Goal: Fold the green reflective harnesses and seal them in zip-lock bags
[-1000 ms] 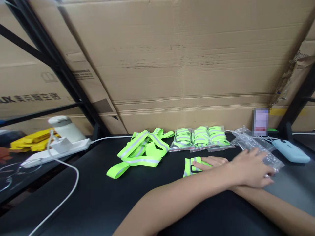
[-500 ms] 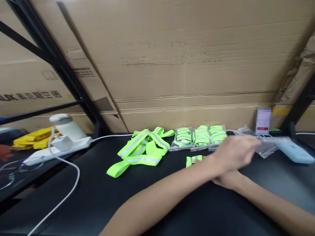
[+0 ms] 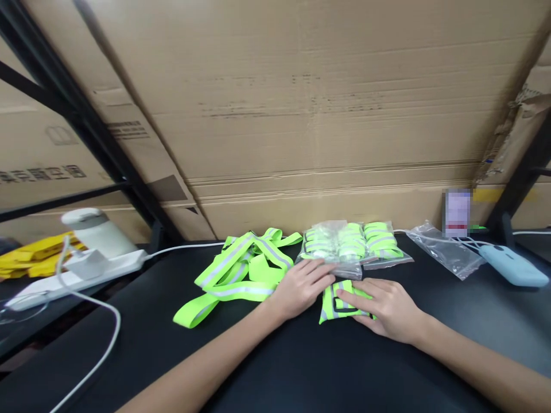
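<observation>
Under the fingers of my right hand (image 3: 390,310) lies a folded neon-green reflective strap (image 3: 331,307) with silver stripes and a dark buckle; the hand grips its right side. My left hand (image 3: 303,287) rests with its fingers stretched out beside it, at the lower edge of a clear plastic bag (image 3: 348,269). That bag lies partly over the bagged reflective straps (image 3: 353,241) at the back. To the left of my left hand, a loose reflective strap (image 3: 247,289) sits in a tangled heap.
Another clear bag (image 3: 450,252) lies at the back right, near a light-blue power bank (image 3: 514,267) and an upright phone (image 3: 457,212). At left are a white power strip (image 3: 129,264), a pale bottle (image 3: 101,232) and yellow packets (image 3: 38,255). Cardboard (image 3: 258,143) stands behind the black table (image 3: 327,373).
My left hand, crossed over the right with a plastic bag in it before, has moved left and laid the bag by the bagged straps. My right hand and the folded strap are now uncovered.
</observation>
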A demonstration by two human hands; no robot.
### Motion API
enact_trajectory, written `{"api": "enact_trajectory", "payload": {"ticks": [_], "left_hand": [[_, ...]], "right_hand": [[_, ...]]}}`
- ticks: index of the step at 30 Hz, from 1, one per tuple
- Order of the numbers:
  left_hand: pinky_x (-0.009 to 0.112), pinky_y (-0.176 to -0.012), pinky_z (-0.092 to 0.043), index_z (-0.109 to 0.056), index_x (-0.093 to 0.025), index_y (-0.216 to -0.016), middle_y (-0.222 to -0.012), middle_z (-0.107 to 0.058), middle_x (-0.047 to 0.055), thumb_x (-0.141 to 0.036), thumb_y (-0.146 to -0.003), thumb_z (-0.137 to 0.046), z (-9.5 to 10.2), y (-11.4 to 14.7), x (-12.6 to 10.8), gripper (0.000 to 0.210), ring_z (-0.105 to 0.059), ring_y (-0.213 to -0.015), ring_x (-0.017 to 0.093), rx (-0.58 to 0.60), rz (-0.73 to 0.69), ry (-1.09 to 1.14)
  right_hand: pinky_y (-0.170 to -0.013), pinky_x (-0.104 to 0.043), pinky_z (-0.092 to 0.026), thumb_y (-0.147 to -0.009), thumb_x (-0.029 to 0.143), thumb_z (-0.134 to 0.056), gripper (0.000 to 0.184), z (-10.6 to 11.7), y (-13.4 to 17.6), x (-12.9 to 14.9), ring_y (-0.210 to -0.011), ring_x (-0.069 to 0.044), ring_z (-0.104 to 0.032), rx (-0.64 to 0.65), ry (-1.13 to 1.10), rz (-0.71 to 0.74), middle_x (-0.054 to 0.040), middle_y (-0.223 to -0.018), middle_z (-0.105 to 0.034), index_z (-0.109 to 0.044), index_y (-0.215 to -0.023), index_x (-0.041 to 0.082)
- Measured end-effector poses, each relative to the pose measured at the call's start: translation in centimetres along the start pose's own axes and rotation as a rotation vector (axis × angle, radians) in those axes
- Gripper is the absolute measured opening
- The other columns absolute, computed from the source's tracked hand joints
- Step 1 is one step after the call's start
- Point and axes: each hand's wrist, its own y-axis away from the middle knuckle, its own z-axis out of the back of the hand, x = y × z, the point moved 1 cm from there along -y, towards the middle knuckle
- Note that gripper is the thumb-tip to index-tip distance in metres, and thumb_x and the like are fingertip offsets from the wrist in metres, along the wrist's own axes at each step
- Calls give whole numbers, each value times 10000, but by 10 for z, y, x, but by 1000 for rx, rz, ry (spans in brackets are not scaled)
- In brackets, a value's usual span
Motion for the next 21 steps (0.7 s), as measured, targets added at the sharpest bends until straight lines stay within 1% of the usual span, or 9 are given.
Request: {"api": "enact_trajectory", "payload": {"ticks": [1, 3, 5, 7, 9, 11, 14, 18, 21], "left_hand": [[361, -849, -617, -689, -192, -1042, -1143, -784, 62, -54, -977, -452, -6, 7, -2, 282, -738, -1042, 224, 71, 89, 68], [331, -804, -625, -683, -193, -1068, -1030, -788, 60, -57, -972, -421, -14, 14, -6, 311, -749, -983, 210, 135, 249, 191], [319, -776, -625, -663, -197, -1093, -991, -780, 56, -83, -985, -419, -18, 14, -8, 290, -755, -929, 204, 139, 358, 255], [306, -765, -622, -627, -201, -1123, -1027, -776, 52, -114, -1006, -436, -18, 12, -10, 240, -758, -901, 193, 116, 427, 284], [281, -757, -614, -604, -201, -1109, -1030, -773, 41, -136, -1014, -466, -17, 11, -10, 180, -757, -873, 173, 88, 500, 332], [254, -735, -603, -617, -202, -1034, -968, -774, 19, -132, -999, -496, -15, 11, -8, 145, -750, -817, 153, 63, 555, 386], [245, -719, -595, -683, -206, -951, -916, -787, 0, -108, -953, -540, -14, 11, -5, 174, -748, -795, 149, 41, 602, 444], [308, -788, -611, -760, -231, -994, -969, -808, 1, -99, -884, -620, -13, 11, -6, 222, -757, -869, 180, 37, 643, 475], [372, -886, -608, -763, -240, -1069, -1048, -803, 15, -100, -832, -668, -13, 9, -10, 291, -745, -965, 208, 22, 650, 478]], "right_hand": [[-823, -337, -603, -919, 243, -673, 432, 0, 0, 0, -967, -230, -749, 3, -1, 1, -90, -1154, -765, -646, -1350, 261], [-815, -338, -608, -918, 240, -670, 432, 1, 0, -1, -952, -229, -751, 4, 3, 5, -91, -1144, -769, -648, -1349, 259], [-810, -346, -612, -918, 235, -665, 429, 3, 0, -2, -945, -234, -751, -5, 3, 12, -93, -1126, -772, -654, -1346, 257], [-786, -355, -618, -916, 223, -660, 425, 5, 0, -3, -928, -241, -751, -10, -1, 28, -96, -1115, -772, -662, -1341, 249], [-763, -363, -624, -915, 213, -657, 418, 8, -1, -3, -906, -246, -752, -17, -3, 43, -104, -1112, -770, -671, -1333, 234], [-762, -369, -630, -919, 206, -652, 406, 11, -1, -4, -903, -249, -754, -33, -6, 39, -111, -1109, -771, -679, -1324, 222], [-791, -366, -631, -932, 202, -638, 373, 14, -2, -5, -922, -244, -758, -89, -7, 5, -112, -1098, -772, -696, -1300, 217], [-818, -343, -624, -946, 203, -623, 342, 18, -1, -7, -942, -225, -754, -144, 15, -1, -102, -1088, -775, -708, -1276, 229], [-807, -342, -626, -938, 186, -619, 365, 19, -1, -9, -946, -225, -753, -133, 29, -17, -104, -1105, -775, -702, -1290, 234]]}}
